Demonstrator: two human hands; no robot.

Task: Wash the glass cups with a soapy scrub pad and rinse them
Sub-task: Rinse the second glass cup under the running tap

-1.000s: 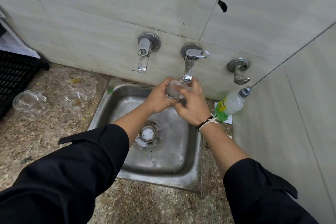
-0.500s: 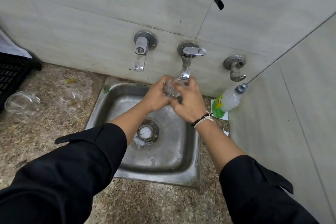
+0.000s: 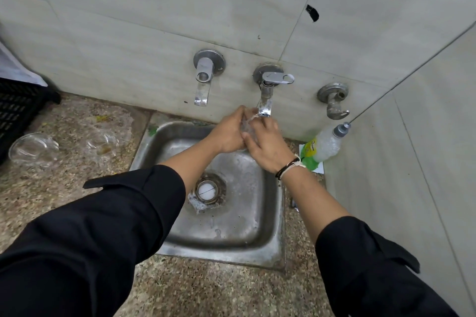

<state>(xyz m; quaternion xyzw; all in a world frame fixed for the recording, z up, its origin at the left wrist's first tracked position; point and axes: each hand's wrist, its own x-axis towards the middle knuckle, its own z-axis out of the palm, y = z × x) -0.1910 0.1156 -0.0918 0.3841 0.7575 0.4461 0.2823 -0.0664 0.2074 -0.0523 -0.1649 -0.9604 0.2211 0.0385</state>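
The two hands work closer together around the small clear glass cup [image 3: 246,125] than a second ago. The left hand [image 3: 229,134] now rides higher, its fingertips reaching up beside the spout of the middle chrome wall tap [image 3: 266,96], where before they sat lower and to the left of it. The right hand [image 3: 269,147] now has its fingers laid over the cup's front, covering more of the glass. The cup sits right under the spout, mostly hidden between both palms.
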